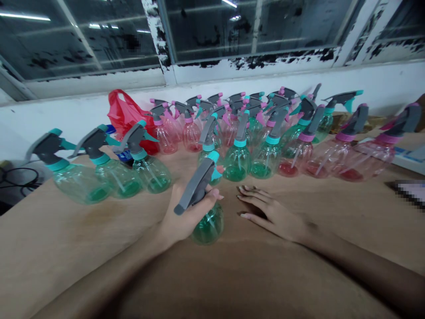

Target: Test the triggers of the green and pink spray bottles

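Observation:
My left hand (189, 212) is wrapped round the neck of a green spray bottle (209, 226) with a grey and turquoise trigger head. The bottle stands upright near the middle of the table, and the fingers behind its neck are partly hidden. To its right my right hand (272, 210) rests low over the tabletop, fingers stretched out and apart, holding nothing. Just beyond that hand stand another green spray bottle (237, 164) and a pink spray bottle (292, 161). Several green spray bottles (152, 173) form a short row left of my left hand.
Many more pink and green spray bottles (192, 137) crowd the back of the wooden table (139, 257). A red plastic bag (124, 110) sits behind the left row. Black cables (20, 179) lie at the far left. Windows (259, 26) rise above the white wall.

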`<action>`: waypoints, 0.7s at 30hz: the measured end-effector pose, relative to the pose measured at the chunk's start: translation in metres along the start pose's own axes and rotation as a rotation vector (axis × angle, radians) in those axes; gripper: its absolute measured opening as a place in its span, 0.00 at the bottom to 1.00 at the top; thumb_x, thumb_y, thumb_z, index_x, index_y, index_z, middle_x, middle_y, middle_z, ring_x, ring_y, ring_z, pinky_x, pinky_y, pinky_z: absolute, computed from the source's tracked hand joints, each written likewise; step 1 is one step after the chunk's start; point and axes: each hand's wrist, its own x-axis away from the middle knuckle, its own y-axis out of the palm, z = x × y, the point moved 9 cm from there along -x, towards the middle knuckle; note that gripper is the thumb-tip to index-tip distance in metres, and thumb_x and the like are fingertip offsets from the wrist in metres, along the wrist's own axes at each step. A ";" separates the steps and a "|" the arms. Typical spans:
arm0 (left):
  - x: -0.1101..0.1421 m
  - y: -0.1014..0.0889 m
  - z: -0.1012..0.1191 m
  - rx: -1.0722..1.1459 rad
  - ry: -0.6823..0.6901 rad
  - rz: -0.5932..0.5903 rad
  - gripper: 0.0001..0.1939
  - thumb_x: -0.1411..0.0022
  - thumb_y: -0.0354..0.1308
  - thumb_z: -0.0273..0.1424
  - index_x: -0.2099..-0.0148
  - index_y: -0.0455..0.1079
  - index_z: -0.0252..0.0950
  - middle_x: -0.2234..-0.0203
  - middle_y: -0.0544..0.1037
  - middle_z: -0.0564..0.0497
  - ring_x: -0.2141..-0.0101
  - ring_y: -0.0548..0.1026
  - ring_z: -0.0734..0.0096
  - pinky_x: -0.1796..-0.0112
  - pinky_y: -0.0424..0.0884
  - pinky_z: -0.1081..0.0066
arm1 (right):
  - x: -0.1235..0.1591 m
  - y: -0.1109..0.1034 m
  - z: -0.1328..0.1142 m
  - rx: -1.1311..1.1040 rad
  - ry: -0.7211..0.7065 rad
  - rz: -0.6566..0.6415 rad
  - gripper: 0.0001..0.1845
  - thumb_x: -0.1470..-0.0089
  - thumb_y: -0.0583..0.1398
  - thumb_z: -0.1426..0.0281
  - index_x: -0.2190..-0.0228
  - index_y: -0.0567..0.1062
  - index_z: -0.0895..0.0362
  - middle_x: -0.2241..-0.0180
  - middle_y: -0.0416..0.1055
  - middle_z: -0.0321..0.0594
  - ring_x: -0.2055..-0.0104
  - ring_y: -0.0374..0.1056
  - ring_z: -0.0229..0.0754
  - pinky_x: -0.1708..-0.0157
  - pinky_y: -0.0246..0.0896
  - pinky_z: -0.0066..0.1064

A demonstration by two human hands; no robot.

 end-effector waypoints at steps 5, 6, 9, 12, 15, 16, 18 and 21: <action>0.001 -0.001 0.000 -0.016 -0.009 0.004 0.13 0.41 0.51 0.37 0.72 0.72 0.37 0.70 0.78 0.48 0.66 0.78 0.63 0.60 0.73 0.65 | 0.000 -0.001 -0.001 -0.005 0.002 0.008 0.27 0.42 0.51 0.55 0.45 0.63 0.54 0.41 0.60 0.41 0.38 0.51 0.46 0.40 0.48 0.46; 0.001 -0.001 0.000 -0.023 -0.008 0.002 0.13 0.41 0.51 0.37 0.72 0.72 0.37 0.69 0.78 0.48 0.65 0.78 0.63 0.60 0.73 0.64 | 0.000 -0.001 -0.001 -0.005 0.001 0.008 0.27 0.42 0.51 0.55 0.45 0.64 0.54 0.41 0.60 0.41 0.38 0.51 0.46 0.40 0.48 0.46; 0.000 -0.001 0.000 -0.042 -0.006 0.000 0.13 0.41 0.51 0.37 0.71 0.72 0.38 0.71 0.79 0.49 0.65 0.78 0.63 0.59 0.73 0.64 | 0.000 0.000 0.000 -0.001 -0.003 -0.001 0.26 0.41 0.51 0.55 0.45 0.63 0.54 0.41 0.59 0.40 0.38 0.51 0.45 0.40 0.48 0.46; -0.001 -0.002 0.002 -0.045 0.009 0.004 0.13 0.41 0.50 0.36 0.71 0.72 0.38 0.72 0.79 0.49 0.66 0.78 0.63 0.60 0.73 0.65 | 0.000 0.000 0.000 0.003 -0.006 -0.006 0.26 0.41 0.51 0.56 0.45 0.63 0.53 0.41 0.59 0.40 0.38 0.51 0.45 0.39 0.47 0.46; -0.002 -0.002 0.005 -0.052 0.030 -0.013 0.12 0.42 0.50 0.34 0.72 0.72 0.38 0.72 0.79 0.49 0.66 0.78 0.64 0.60 0.73 0.65 | 0.000 0.001 0.001 0.006 -0.009 -0.001 0.27 0.41 0.51 0.56 0.44 0.63 0.53 0.41 0.59 0.40 0.38 0.51 0.45 0.39 0.47 0.45; -0.003 -0.001 0.007 -0.056 0.038 -0.028 0.12 0.43 0.50 0.33 0.72 0.72 0.38 0.72 0.79 0.49 0.66 0.77 0.64 0.59 0.72 0.65 | 0.000 0.001 0.001 0.008 -0.007 -0.001 0.27 0.41 0.51 0.56 0.44 0.63 0.54 0.41 0.59 0.40 0.38 0.51 0.45 0.39 0.47 0.45; -0.003 0.002 0.009 -0.062 0.056 -0.064 0.11 0.44 0.50 0.32 0.73 0.73 0.38 0.72 0.79 0.49 0.66 0.77 0.63 0.59 0.72 0.64 | 0.000 0.002 0.002 0.010 -0.005 -0.002 0.27 0.41 0.51 0.55 0.44 0.63 0.54 0.41 0.58 0.40 0.38 0.50 0.45 0.39 0.47 0.45; -0.004 0.003 0.006 -0.078 0.043 -0.092 0.12 0.45 0.49 0.33 0.72 0.73 0.38 0.73 0.79 0.48 0.70 0.77 0.62 0.62 0.73 0.61 | 0.001 0.002 0.002 0.005 -0.006 0.004 0.27 0.42 0.51 0.55 0.45 0.63 0.54 0.41 0.59 0.40 0.38 0.50 0.45 0.39 0.47 0.45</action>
